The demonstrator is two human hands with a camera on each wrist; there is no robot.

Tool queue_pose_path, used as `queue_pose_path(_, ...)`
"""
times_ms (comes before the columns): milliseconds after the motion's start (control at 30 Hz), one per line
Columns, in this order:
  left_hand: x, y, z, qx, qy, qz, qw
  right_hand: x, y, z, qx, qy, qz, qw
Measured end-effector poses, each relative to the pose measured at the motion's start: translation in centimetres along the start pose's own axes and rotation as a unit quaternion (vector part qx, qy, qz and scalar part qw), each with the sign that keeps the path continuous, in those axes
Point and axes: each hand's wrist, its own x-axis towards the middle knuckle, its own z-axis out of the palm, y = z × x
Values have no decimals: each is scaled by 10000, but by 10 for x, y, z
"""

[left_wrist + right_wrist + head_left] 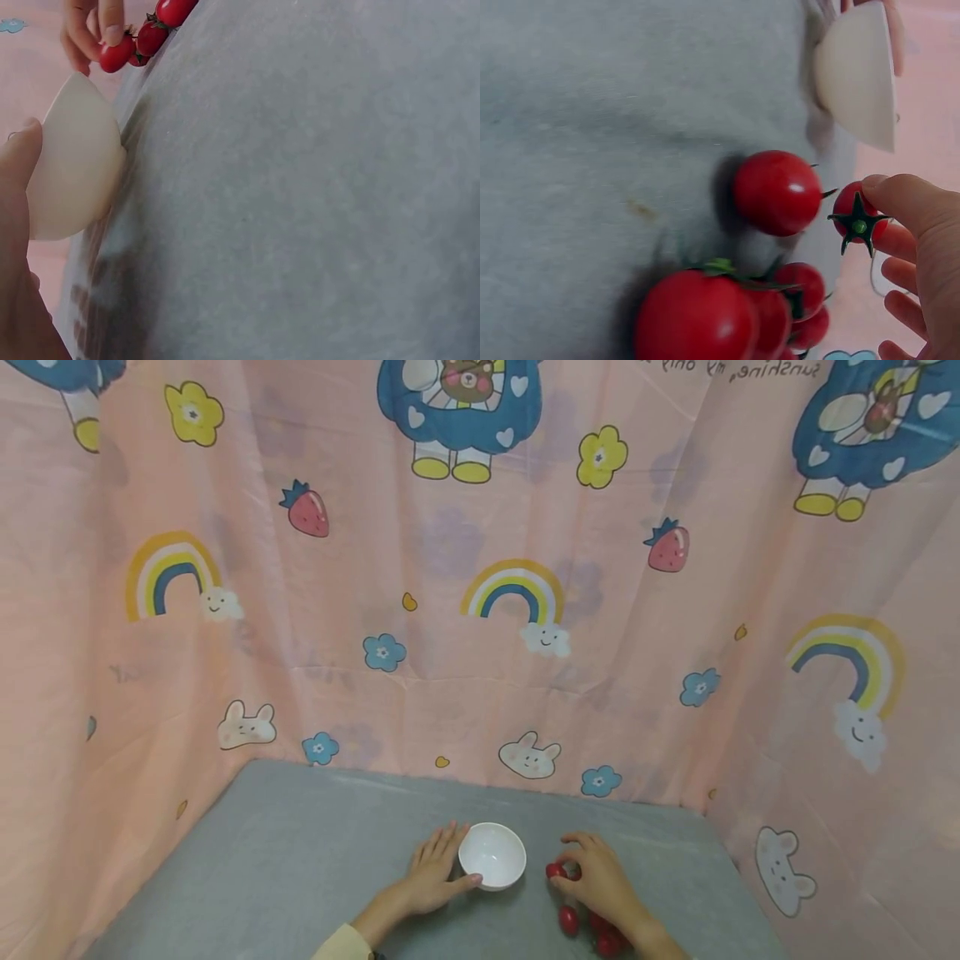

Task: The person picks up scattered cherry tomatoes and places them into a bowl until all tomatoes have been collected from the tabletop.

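Smooth white bowl (492, 860), round, sat on matte grey cloth (300, 852). Left hand (435, 877) lay against its side, fingers straight, thumb at rim. Right hand (597, 877), fingers bent, pinched glossy cherry tomato (847, 199) near bowl; other red cherry tomatoes (697, 319) lay close by.

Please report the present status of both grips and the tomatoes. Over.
Left grip touching white bowl. Right grip pinching one red tomato. Other tomatoes on grey surface nearby. No obstacle seen between held tomato and bowl.
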Motion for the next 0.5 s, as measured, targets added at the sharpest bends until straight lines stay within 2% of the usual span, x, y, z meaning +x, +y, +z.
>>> queue_pose_path(167, 3, -5, 4, -64, -14, -81, 9999, 9, -6, -5, -142, -2, -11, 9999)
queue_pose_path(500, 4, -5, 4, -95, -54, -181, 9998, 26, -19, -15, -197, 202, -248, 9993)
